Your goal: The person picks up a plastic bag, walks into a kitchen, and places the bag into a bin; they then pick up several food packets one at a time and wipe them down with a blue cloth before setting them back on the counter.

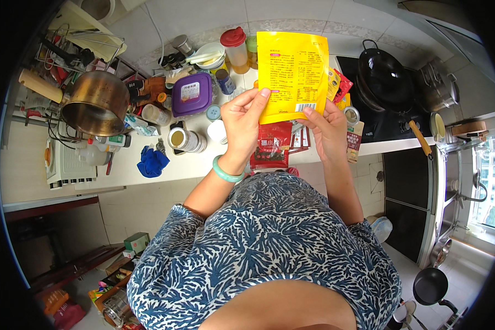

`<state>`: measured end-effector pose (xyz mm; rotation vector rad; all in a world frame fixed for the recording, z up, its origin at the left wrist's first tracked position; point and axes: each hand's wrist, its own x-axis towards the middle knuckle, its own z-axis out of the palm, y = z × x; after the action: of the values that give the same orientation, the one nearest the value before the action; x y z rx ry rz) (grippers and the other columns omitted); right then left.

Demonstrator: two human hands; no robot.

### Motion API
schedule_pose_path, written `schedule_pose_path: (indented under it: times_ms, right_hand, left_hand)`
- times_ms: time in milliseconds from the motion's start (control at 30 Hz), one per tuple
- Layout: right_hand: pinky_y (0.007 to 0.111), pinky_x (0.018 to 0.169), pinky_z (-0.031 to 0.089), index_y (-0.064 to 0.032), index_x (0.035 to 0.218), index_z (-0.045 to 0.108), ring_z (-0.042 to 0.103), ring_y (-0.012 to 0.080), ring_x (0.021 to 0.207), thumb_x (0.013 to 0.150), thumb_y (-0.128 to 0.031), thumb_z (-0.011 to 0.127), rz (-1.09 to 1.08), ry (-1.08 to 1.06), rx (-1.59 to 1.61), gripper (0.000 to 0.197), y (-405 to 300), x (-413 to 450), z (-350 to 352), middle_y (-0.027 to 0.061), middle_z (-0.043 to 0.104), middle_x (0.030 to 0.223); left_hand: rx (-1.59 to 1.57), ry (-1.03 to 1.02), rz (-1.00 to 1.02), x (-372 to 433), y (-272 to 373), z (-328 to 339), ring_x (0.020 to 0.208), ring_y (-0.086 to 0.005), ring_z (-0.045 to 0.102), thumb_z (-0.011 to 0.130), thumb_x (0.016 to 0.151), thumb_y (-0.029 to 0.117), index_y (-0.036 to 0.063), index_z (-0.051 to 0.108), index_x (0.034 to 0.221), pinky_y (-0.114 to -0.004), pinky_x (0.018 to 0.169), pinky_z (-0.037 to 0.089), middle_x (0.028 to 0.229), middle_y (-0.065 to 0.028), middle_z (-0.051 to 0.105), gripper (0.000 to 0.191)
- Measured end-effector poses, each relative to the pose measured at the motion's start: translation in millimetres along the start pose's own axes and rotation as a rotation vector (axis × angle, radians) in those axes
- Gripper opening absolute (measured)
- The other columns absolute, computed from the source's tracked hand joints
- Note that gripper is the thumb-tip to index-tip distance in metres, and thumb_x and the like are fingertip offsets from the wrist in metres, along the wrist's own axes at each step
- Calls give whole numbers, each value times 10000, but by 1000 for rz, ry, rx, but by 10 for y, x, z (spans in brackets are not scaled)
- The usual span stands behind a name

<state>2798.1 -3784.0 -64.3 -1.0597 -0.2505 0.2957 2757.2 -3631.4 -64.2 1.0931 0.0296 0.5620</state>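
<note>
A yellow printed food packet (293, 74) is held up flat above the counter, its face with text and a barcode towards me. My left hand (245, 119) pinches its lower left corner between thumb and fingers; a pale green bangle (227, 171) circles that wrist. My right hand (328, 126) grips the lower right edge, thumb beside the barcode. Beneath and between the hands lies a red packet (270, 146) at the counter's front edge. More red and yellow packets (344, 86) lie partly hidden behind the right hand.
A black wok (383, 74) sits on the cooktop at right. On the counter at left are a purple-lidded container (192, 94), an opened can (183, 139), a blue cloth (152, 161) and a red-lidded jug (236, 51). A brown metal saucepan (95, 103) stands further left.
</note>
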Motion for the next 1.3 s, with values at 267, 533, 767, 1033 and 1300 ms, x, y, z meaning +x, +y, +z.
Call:
schedule_pose_path:
  times_ms: [267,533,767,1033,1300]
  right_hand:
    - [267,724,551,62,1127,506,644,168,844,829,13,571,-15,24,-5,308,-12,-6,-14,136,635,994]
    - [277,738,551,60,1119,515,642,173,857,827,15,572,-28,19,-25,301,-16,15,-5,139,634,1001]
    - [275,733,555,64,1113,519,641,179,869,820,17,579,-25,20,-38,303,-13,18,-23,149,633,1006]
    - [272,721,551,57,1116,520,642,182,863,813,7,596,-54,72,-75,316,21,46,-24,144,634,1004]
    - [303,741,512,-32,1023,570,636,259,938,734,-13,612,-907,107,-1227,293,410,26,100,113,646,1015]
  left_hand:
    - [-30,-7,0,5,-42,11,730,-92,604,580,869,63,-87,625,933,-196,649,482,848,-99,658,170]
    - [-71,14,-52,32,-33,25,730,-83,595,566,880,77,-80,624,935,-197,657,478,859,-87,653,176]
    - [-90,7,-74,47,-37,37,739,-88,599,561,883,79,-81,615,948,-203,663,484,872,-91,650,181]
    - [14,-4,-16,60,-99,87,972,-144,556,545,876,54,-44,542,1098,-244,783,479,1090,-140,569,242]
    - [27,-274,-106,-142,-392,93,1097,-205,488,569,881,225,9,408,1254,-317,944,381,1225,-127,473,460]
